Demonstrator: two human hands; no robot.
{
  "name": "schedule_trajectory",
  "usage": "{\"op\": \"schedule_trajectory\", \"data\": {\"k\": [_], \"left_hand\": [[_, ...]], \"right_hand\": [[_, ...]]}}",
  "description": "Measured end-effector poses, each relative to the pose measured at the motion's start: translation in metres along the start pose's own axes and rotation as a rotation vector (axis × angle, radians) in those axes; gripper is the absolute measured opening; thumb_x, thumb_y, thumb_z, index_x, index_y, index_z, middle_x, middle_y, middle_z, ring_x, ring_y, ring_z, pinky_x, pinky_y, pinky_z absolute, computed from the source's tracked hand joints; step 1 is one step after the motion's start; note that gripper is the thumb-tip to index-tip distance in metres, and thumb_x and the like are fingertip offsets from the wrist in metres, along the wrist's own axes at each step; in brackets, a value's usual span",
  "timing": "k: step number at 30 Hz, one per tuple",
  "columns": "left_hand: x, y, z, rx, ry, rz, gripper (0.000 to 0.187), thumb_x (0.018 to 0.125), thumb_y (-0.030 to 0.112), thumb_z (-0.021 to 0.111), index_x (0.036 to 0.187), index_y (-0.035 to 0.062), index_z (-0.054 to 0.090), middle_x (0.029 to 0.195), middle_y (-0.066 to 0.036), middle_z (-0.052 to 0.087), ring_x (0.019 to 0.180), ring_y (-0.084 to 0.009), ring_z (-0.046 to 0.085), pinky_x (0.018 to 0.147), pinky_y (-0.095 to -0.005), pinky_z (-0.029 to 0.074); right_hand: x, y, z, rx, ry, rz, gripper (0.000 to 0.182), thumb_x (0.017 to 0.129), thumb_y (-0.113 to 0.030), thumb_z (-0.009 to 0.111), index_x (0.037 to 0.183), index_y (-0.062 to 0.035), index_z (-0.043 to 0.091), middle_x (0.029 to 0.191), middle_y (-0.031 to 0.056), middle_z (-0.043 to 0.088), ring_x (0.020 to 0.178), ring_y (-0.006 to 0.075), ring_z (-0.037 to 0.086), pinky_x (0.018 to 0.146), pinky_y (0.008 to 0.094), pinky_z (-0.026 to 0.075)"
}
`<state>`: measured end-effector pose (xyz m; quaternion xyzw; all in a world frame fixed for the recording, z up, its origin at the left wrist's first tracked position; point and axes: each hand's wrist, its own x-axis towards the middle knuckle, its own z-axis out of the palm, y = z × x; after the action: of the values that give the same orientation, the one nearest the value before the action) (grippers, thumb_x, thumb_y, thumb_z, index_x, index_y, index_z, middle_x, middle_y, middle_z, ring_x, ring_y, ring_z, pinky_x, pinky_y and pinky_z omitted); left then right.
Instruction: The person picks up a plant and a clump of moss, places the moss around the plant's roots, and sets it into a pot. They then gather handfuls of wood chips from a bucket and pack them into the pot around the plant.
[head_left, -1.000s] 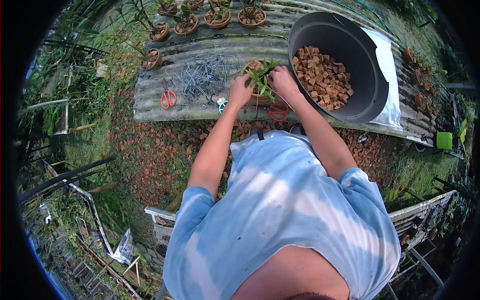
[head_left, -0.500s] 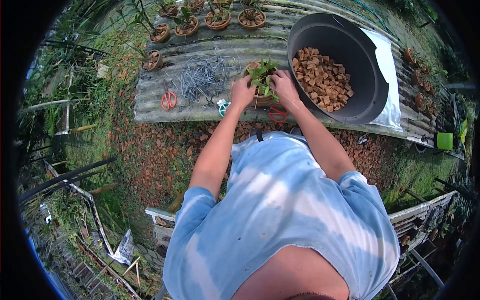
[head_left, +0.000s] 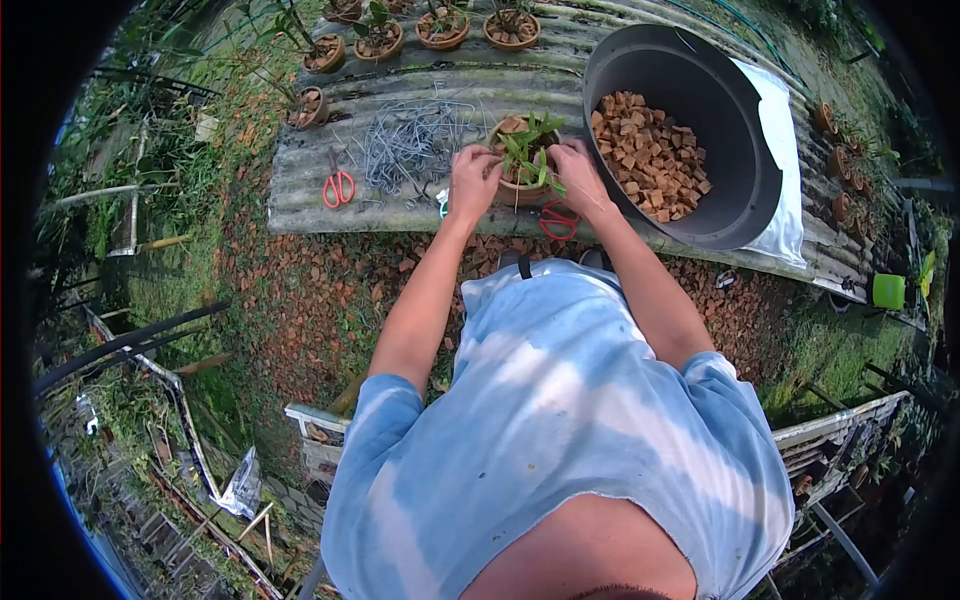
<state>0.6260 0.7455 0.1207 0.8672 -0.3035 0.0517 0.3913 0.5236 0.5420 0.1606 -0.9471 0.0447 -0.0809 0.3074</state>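
Observation:
A clay pot (head_left: 521, 194) stands on the corrugated sheet, with a leafy green plant (head_left: 528, 158) and brown chunks in it. My left hand (head_left: 474, 180) is at the left side of the pot, its fingers curled over the rim. On the other side, my right hand (head_left: 580, 178) grips the rim beside the leaves; its fingertips are partly hidden. Red-handled scissors (head_left: 558, 221) lie just below the pot. Near my left wrist, a small white and teal item (head_left: 443, 203) is mostly covered.
A large dark tub (head_left: 735, 150) of brown cubes (head_left: 650, 155) leans at the right on a white bag (head_left: 785, 160). Bent wires (head_left: 410, 145) and another pair of red scissors (head_left: 339, 188) lie left. Several potted plants (head_left: 443, 30) line the back of the corrugated sheet (head_left: 330, 215).
My left hand has shifted slightly left and outward along the pot, covering more of the teal item. My right hand has moved a little outward. The view has tilted slightly.

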Motion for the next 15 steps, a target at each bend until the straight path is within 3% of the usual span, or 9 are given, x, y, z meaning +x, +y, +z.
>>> {"op": "schedule_trajectory", "data": {"k": [3, 7, 8, 12, 15], "left_hand": [[0.006, 0.003, 0.005, 0.067, -0.052, -0.024, 0.018, 0.083, 0.015, 0.079, 0.094, 0.0017, 0.076, 0.111, -0.013, 0.064, 0.108, -0.033, 0.058, 0.095, -0.0426, 0.047], [0.013, 0.003, 0.001, 0.043, -0.154, -0.082, 0.016, 0.084, 0.016, 0.077, 0.094, 0.0032, 0.077, 0.112, -0.013, 0.065, 0.11, -0.0335, 0.057, 0.098, -0.0412, 0.047], [0.014, 0.002, -0.004, 0.004, -0.166, -0.072, 0.015, 0.084, 0.015, 0.076, 0.093, 0.0033, 0.077, 0.111, -0.013, 0.065, 0.11, -0.0338, 0.057, 0.097, -0.0419, 0.047], [0.016, -0.006, -0.009, -0.208, -0.176, -0.142, 0.015, 0.086, 0.016, 0.074, 0.096, 0.0047, 0.075, 0.106, -0.014, 0.068, 0.108, -0.035, 0.059, 0.098, -0.0444, 0.047], [0.023, -0.003, -0.014, -0.136, -0.186, -0.142, 0.018, 0.089, 0.019, 0.073, 0.099, 0.0039, 0.073, 0.102, -0.014, 0.071, 0.098, -0.0323, 0.066, 0.089, -0.0422, 0.052]], "right_hand": [[0.003, -0.004, 0.003, 0.001, 0.031, 0.024, 0.02, 0.081, -0.004, 0.072, 0.097, -0.002, 0.06, 0.11, 0.0178, 0.067, 0.12, 0.0406, 0.053, 0.099, 0.0476, 0.047], [-0.001, 0.0, 0.004, 0.046, 0.136, -0.078, 0.021, 0.085, -0.002, 0.065, 0.106, 0.001, 0.064, 0.113, 0.0177, 0.066, 0.117, 0.0407, 0.055, 0.101, 0.047, 0.047], [-0.002, 0.007, 0.009, 0.064, 0.145, -0.083, 0.033, 0.085, -0.001, 0.063, 0.118, 0.0005, 0.063, 0.119, 0.0191, 0.064, 0.12, 0.0408, 0.054, 0.103, 0.0466, 0.046], [-0.012, -0.002, 0.009, 0.068, 0.18, -0.047, 0.047, 0.082, -0.001, 0.068, 0.128, -0.0015, 0.059, 0.132, 0.0208, 0.056, 0.125, 0.0411, 0.051, 0.107, 0.046, 0.045], [-0.019, -0.009, 0.012, 0.076, 0.199, 0.02, 0.051, 0.08, 0.0, 0.069, 0.13, -0.0025, 0.058, 0.134, 0.0194, 0.056, 0.126, 0.0415, 0.05, 0.107, 0.0466, 0.045]]}}
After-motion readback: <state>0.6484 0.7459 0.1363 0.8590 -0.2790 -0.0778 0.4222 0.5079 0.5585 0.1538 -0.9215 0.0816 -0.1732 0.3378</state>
